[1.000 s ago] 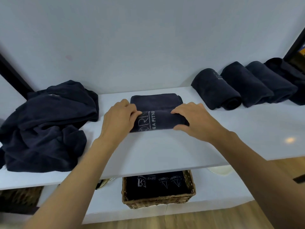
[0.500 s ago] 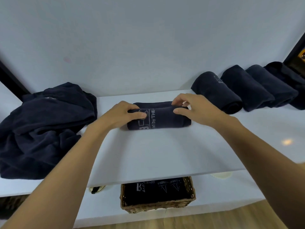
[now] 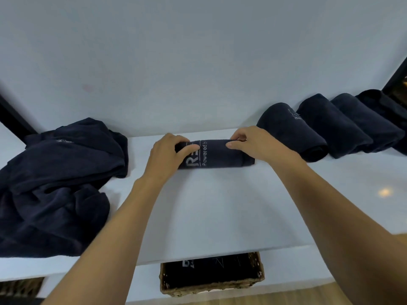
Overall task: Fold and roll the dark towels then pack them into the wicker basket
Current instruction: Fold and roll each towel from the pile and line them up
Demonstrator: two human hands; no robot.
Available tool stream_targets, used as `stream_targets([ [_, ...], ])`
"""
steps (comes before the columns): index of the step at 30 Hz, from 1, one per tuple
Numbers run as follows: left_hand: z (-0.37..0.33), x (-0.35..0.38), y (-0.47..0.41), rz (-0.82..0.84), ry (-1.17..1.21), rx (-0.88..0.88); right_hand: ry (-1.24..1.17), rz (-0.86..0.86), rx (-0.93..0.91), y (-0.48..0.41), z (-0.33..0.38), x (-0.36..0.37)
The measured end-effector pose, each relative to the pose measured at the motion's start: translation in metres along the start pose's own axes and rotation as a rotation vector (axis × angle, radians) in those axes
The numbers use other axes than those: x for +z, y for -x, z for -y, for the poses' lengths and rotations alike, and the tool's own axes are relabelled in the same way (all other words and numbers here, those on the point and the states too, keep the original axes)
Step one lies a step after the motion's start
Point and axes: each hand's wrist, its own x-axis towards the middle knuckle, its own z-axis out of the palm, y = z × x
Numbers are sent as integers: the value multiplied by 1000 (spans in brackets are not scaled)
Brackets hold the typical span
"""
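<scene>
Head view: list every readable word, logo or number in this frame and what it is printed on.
"Powered by", partly covered: on the rolled towel under both hands.
"R" plus a cut-off character: large print on the same towel.
Pale mark on nearest finished roll: too small to read.
White print on towels in the wicker basket: cut off, unreadable.

Soft, even, cool light fills the scene, and the white wall (image 3: 198, 51) grades to grey toward the top. A warm glare spot (image 3: 385, 191) sits on the glossy shelf top (image 3: 209, 205) near its right edge. Faint shadows fall beneath the forearms. The wide-angle lens bows the shelf's front edge. The dark towels lose fold detail, and the picture is slightly soft throughout.
</scene>
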Motion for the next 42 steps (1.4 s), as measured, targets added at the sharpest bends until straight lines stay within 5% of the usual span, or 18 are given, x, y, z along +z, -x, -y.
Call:
stream_targets([
  [4, -2, -4, -36, 181, 17, -164, 263, -334, -358, 13, 5, 10],
  [7, 0, -3, -55, 285, 19, -356, 447, -276, -413, 22, 5, 19],
  [10, -9, 3, -58, 185, -99, -470, 635, -292, -386, 14, 7, 20],
  [15, -47, 38, -26, -343, 593, -571, 222, -150, -73, 8, 11, 7],
  [18, -85, 78, -9, -170, 770, -507, -27, -146, 102, 15, -1, 0],
  [26, -147, 126, -36, 59, 676, -380, 510, -412, 97, 21, -42, -28],
  [35, -164, 154, -47, 97, 670, -349, 544, -443, 92, 19, -64, -39],
  [42, -160, 161, -47, 103, 105, -210, 461, -490, 73, 22, -71, -39],
])
